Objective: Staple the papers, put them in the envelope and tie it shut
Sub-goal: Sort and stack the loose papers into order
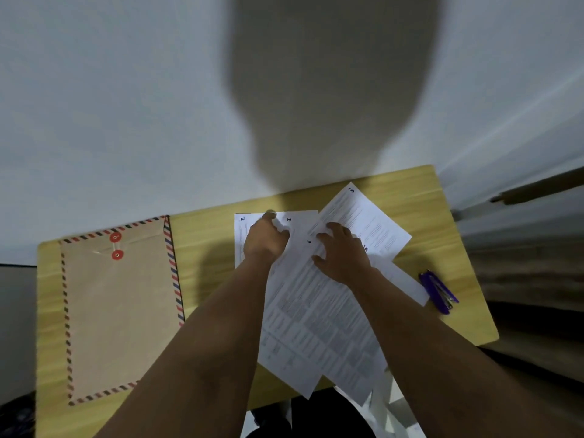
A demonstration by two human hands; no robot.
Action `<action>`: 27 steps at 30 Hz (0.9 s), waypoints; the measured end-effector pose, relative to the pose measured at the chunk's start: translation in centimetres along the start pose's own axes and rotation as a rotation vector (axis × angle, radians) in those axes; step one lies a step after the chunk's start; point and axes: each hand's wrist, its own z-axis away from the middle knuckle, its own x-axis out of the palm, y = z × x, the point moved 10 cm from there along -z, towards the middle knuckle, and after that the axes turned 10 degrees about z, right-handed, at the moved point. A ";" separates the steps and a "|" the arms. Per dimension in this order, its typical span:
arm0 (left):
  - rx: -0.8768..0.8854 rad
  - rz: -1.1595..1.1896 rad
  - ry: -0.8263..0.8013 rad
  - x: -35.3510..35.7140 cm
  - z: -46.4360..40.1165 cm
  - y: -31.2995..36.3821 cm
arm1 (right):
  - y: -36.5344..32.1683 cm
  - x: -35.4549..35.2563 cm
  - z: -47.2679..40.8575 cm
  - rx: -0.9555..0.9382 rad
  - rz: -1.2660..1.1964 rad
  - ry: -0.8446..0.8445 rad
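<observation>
I'm only gathering: left hand [265, 240] pinches the loose printed white papers [316, 311], right hand [343, 252] lies flat on them. Purple stapler [438, 291] at three o'clock and brown string-tie envelope [120, 311] at nine lie untouched.

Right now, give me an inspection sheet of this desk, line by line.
Surface: wooden desk, set against a pale wall.
Job's things: printed papers spread loose and overlapping, some hanging over the near edge; brown envelope with striped border lies flat at the left, its string not wound round the two red buttons; purple stapler at the right, untouched.
Clutter: nothing seen.
Hands: left hand pinches a sheet's top edge; right hand rests on the sheets, fingers spread.
Cables: nothing seen.
Surroundings: the person's shadow on the wall; dark floor beyond the desk.
</observation>
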 end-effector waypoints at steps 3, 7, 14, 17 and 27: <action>-0.045 0.040 0.007 0.2 -0.5 0.0 | 0.1 0.1 -0.1 -0.004 0.009 0.004; -0.034 0.019 0.004 0.3 -0.1 0.7 | 0.2 0.0 0.1 -0.016 0.000 0.002; 0.090 0.050 0.044 -2.6 2.3 2.4 | 0.3 -1.4 1.8 0.033 -0.065 -0.016; 0.184 0.053 0.069 -4.7 4.1 4.2 | -0.4 -4.2 3.0 0.040 -0.161 0.071; 0.496 0.043 0.094 -12.4 14.2 10.1 | -4.8 -18.1 8.8 -0.021 -0.383 0.465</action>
